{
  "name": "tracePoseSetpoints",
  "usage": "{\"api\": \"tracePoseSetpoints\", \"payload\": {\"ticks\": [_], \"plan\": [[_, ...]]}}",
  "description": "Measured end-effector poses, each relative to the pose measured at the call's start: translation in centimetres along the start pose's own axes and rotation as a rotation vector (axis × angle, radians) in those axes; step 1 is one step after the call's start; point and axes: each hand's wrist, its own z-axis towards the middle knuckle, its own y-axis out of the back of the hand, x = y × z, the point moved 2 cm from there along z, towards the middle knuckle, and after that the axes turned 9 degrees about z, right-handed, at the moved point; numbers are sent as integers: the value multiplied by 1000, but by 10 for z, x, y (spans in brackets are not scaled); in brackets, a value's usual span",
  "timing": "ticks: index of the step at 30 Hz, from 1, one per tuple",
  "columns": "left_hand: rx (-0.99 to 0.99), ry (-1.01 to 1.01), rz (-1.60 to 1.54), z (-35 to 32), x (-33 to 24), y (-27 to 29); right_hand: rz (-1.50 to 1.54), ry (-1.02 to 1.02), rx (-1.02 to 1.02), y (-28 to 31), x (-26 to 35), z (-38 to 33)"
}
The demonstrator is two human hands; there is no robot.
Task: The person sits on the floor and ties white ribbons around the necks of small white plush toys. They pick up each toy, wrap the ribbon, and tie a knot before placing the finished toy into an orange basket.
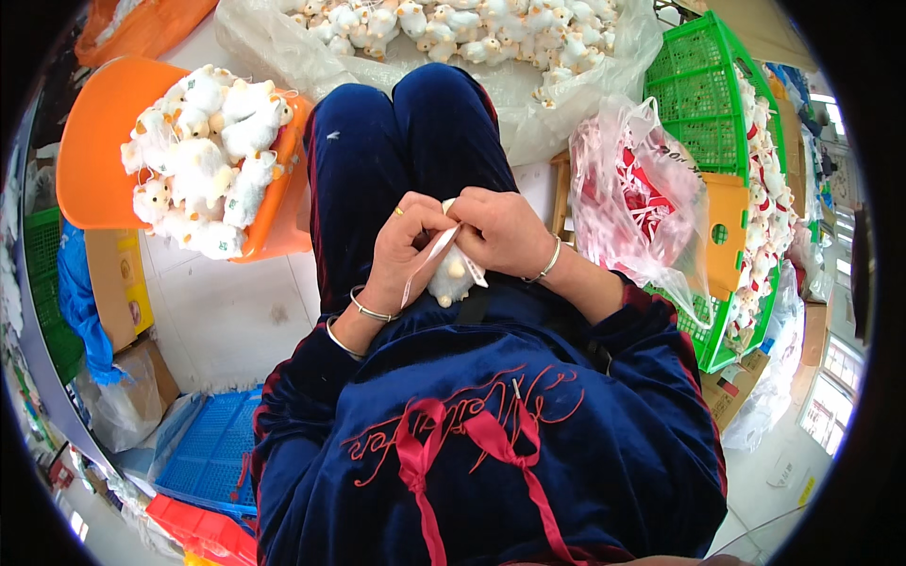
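I sit with both hands over my lap. A small white plush toy (pixel 450 279) hangs between them, with a pale ribbon (pixel 425 262) running across it. My left hand (pixel 406 247) pinches the ribbon and steadies the toy from the left. My right hand (pixel 500 229) grips the top of the toy and the ribbon's upper end from the right. Both wrists carry metal bangles. The toy's upper part is hidden under my fingers.
An orange plastic chair (pixel 90 141) at my left holds a heap of white plush toys (pixel 208 156). A clear bag of more plush toys (pixel 453 28) lies ahead. At right stand a bag of red and white ribbons (pixel 637 203) and a green crate (pixel 703 104). Blue crate (pixel 212 448) at lower left.
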Motion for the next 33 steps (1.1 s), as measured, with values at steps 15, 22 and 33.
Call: {"api": "tracePoseSetpoints", "payload": {"ticks": [15, 22, 33], "plan": [[1, 4, -136, -4, 7, -3, 337, 28, 124, 34, -11, 10], [-33, 89, -63, -6, 9, 0, 430, -190, 157, 37, 9, 11], [-75, -47, 75, -1, 2, 11, 113, -60, 254, 63, -14, 8]]}}
